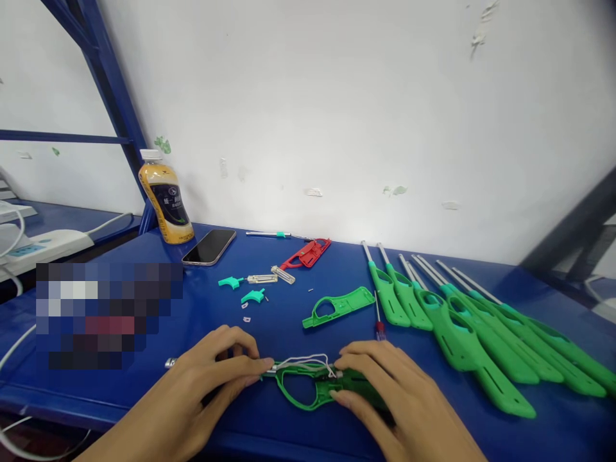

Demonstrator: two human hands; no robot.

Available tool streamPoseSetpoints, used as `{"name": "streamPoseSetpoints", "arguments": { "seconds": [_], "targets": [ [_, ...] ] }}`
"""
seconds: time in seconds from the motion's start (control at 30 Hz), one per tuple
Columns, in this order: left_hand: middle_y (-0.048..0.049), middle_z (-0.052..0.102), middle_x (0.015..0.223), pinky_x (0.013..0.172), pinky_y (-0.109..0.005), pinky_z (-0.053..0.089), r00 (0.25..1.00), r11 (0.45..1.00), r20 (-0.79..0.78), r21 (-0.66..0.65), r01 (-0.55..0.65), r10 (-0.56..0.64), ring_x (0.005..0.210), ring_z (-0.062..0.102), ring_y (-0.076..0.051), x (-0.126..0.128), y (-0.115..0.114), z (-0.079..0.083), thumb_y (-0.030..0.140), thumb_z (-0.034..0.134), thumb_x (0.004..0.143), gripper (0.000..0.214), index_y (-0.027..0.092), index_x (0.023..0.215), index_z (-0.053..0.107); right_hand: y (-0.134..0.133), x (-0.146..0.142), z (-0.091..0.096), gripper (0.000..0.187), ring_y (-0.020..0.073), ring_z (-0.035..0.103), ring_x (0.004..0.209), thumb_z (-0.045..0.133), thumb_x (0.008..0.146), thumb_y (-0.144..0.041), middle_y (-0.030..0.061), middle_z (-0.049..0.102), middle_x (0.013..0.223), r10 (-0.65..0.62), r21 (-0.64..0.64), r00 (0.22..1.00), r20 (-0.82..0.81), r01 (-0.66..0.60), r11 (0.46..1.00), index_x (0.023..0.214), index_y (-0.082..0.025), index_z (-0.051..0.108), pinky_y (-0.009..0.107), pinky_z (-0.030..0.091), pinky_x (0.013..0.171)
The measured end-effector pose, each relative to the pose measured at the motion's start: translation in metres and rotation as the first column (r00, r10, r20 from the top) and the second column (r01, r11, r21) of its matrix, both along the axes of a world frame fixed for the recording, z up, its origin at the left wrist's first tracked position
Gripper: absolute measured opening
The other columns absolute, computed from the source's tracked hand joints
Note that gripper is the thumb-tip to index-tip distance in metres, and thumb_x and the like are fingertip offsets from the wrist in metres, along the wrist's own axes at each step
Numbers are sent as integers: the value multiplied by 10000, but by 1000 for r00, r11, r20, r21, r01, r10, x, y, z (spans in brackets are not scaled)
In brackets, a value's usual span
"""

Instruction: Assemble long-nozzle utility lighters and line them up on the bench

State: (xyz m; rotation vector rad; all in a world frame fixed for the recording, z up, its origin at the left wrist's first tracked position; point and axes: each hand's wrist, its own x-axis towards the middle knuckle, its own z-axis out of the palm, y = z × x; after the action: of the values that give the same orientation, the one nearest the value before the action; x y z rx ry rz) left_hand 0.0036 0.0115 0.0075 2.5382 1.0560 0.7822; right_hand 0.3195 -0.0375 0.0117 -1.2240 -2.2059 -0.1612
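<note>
Lighter [323, 390] at six o'clock, probably light and stiff, its wire [308, 357] fragile; left hand [216, 362] pinches tube [273, 370] toward nine o'clock, fingers narrow; right hand [394, 375] curls round handle [360, 382] toward three, likely the safest hold

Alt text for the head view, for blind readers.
Left hand and right hand hold an open green lighter with exposed white wire at a blue table. Other green lighters lie at right; a phone, bottle and red shell sit farther back.

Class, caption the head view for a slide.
Left hand and right hand hold an open green lighter, with more lighters to the right.
</note>
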Motion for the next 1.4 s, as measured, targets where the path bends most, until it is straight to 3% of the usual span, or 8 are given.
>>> {"name": "streamPoseSetpoints", "arguments": {
  "seconds": [0.2,0.5,0.83,1.17,1.3,1.4],
  "targets": [
    [14,675,1192,877,-186,551,1000,1000,17,10,-11,11,1004,702,-126,0,0,-1,305,481,1205,325,401,1328,766,0,0,1,327,205,841,984,460,1190,-505,8,832,1139,-35,14,999,-35,36,999,1112,-317,715,338,702,836],
    [5,686,1207,888,-207,569,1000,1000,-28,22,-13,14,1040,704,-141,-3,-3,-3,307,486,1202,338,413,1378,754,2,-2,1,341,206,843,954,400,1205,-493,2,835,1106,2,-11,1000,-7,-2,1000,1134,-302,674,356,710,812],
    [-6,722,1215,905,-216,604,998,998,-54,68,-16,20,1077,731,-160,-3,-2,0,354,503,1195,291,355,1232,792,0,-2,0,356,195,826,950,397,1203,-501,17,821,1100,-6,-67,999,-37,4,998,1139,-282,670,332,682,872],
    [-2,753,1222,930,-214,630,998,995,-60,102,-2,8,1069,761,-159,1,-3,8,321,564,1164,276,376,1338,770,0,-2,2,328,207,821,968,416,1206,-457,16,824,1114,10,-70,1000,-27,-11,997,1160,-275,685,360,671,911],
    [-2,765,1183,920,-220,609,995,971,45,222,-94,86,1048,759,-165,3,2,14,358,580,1159,229,340,1228,799,0,-3,4,332,211,825,980,393,1213,-451,17,828,1119,17,-51,1000,-3,-17,999,1147,-278,669,366,665,906],
    [-46,782,1164,938,-320,611,968,919,48,305,-251,248,1039,761,-229,2,20,22,439,534,1149,319,283,1146,812,1,-4,6,354,201,825,945,360,1219,-452,7,824,1082,13,-65,1000,-21,-14,998,1084,-284,640,358,664,875]
  ]
}}
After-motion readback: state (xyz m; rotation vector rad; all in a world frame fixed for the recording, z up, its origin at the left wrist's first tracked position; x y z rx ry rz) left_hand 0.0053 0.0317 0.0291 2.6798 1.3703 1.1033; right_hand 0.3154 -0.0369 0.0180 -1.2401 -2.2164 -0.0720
